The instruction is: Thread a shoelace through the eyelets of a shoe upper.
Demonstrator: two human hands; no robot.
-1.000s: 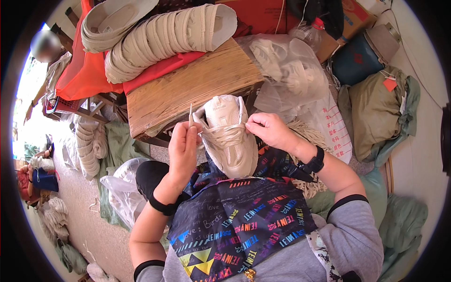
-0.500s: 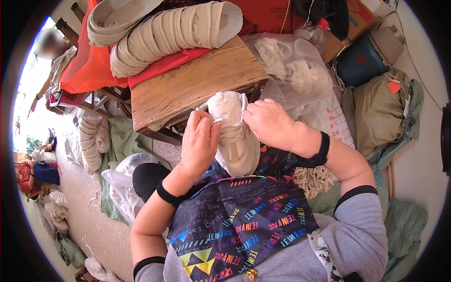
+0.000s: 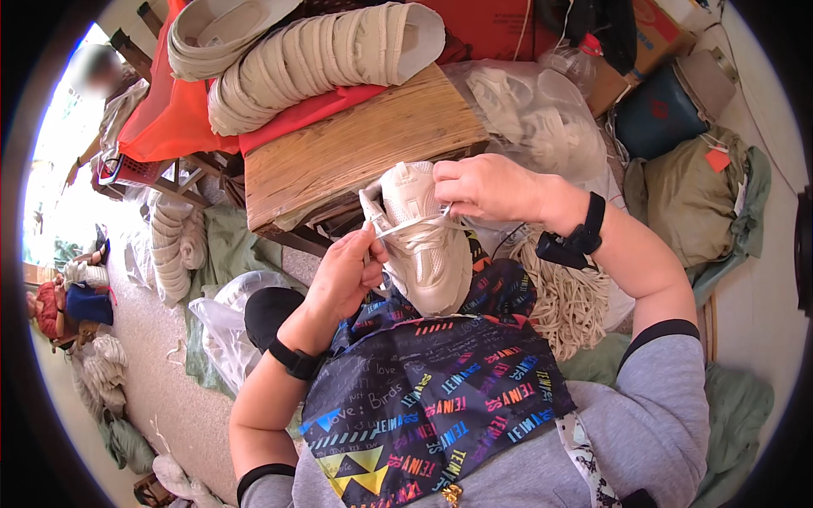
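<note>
A cream sneaker upper (image 3: pixel 432 269) rests on my lap, its toe toward me and its tongue toward the wooden bench. A pale shoelace (image 3: pixel 410 227) stretches across it below the tongue. At the shoe's left edge, my left hand (image 3: pixel 343 273) pinches the lace with its fingers curled. My right hand (image 3: pixel 489 188) is closed at the upper right eyelets, the lace between thumb and fingertips. The lower eyelet rows have lace through them. My fingers partly hide the lace ends.
A wooden bench (image 3: pixel 364 157) in front bears a long row of nested cream uppers (image 3: pixel 326 63). A bundle of loose laces (image 3: pixel 572 309) lies to the right of my lap. Plastic bags of shoe parts (image 3: pixel 542 127) stand behind it. Another person (image 3: pixel 97 72) is at the far left.
My left hand has moved down and slightly left from the tongue, and the lace now crosses the shoe. My right hand has risen slightly. The whole view has shifted a little.
</note>
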